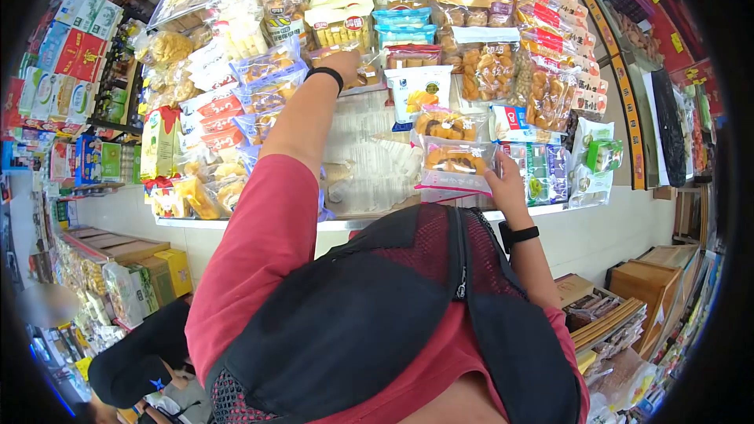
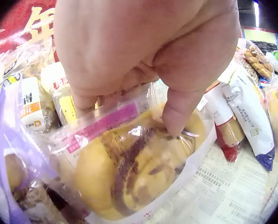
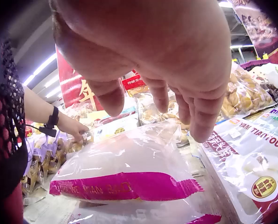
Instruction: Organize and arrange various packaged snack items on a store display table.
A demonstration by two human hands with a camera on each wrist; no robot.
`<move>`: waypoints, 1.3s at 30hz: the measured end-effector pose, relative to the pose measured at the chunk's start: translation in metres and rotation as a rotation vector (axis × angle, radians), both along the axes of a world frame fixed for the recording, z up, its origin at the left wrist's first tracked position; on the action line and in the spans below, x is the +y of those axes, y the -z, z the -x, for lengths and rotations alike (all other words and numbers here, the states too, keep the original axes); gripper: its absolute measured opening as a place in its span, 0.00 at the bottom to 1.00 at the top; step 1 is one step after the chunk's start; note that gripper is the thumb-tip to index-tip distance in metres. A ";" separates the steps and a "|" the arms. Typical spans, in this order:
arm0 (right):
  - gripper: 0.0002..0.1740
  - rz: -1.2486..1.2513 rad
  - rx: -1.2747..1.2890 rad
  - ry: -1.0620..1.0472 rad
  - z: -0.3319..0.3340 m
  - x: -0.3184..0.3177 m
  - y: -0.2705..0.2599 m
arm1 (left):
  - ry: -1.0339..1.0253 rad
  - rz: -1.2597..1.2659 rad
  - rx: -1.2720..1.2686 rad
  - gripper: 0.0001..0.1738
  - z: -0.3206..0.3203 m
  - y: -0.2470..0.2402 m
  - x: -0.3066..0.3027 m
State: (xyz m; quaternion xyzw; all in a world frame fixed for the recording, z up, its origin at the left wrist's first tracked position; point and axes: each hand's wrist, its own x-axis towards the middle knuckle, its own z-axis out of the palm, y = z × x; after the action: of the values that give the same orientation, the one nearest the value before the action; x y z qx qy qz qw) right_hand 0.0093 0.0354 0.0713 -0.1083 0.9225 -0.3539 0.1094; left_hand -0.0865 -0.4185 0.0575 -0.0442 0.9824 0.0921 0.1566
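Observation:
My left hand [image 1: 342, 67] reaches to the back of the display. In the left wrist view, that hand [image 2: 148, 51] pinches the top of a clear bread package [image 2: 143, 163], thumb in front and fingers behind. The bread inside is yellow with dark swirls. At the front right, my right hand [image 1: 509, 182] is beside two stacked bread packages [image 1: 455, 159]. Seen from the right wrist, the fingers of this hand [image 3: 148, 60] hang loosely over the far side of the upper pink-edged package [image 3: 125, 163]; contact with it cannot be told.
Purple-edged bread bags [image 1: 271, 71] stand in a row on the left. A white snack bag [image 1: 420, 94] lies behind the stacked packages, with twisted snacks [image 1: 485, 67] farther right. Newspaper [image 1: 365, 149] lines the middle of the counter. Another person [image 1: 129, 357] is at the lower left.

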 end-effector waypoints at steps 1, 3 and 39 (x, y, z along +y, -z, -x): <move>0.33 -0.005 -0.002 -0.004 0.001 0.000 0.000 | -0.023 0.006 -0.004 0.21 0.000 0.002 0.000; 0.34 -0.045 0.004 -0.017 0.004 -0.002 0.000 | -0.051 0.012 -0.011 0.21 0.001 0.008 -0.003; 0.51 0.439 -0.258 0.089 0.004 0.004 0.057 | 0.434 -0.077 0.072 0.23 -0.026 0.021 0.208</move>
State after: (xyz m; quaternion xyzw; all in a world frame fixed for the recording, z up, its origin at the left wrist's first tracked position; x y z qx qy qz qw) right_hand 0.0056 0.0392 0.0147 -0.0429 0.8059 -0.5609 0.1844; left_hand -0.0601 -0.2108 0.0369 0.1776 0.9696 0.0952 0.1391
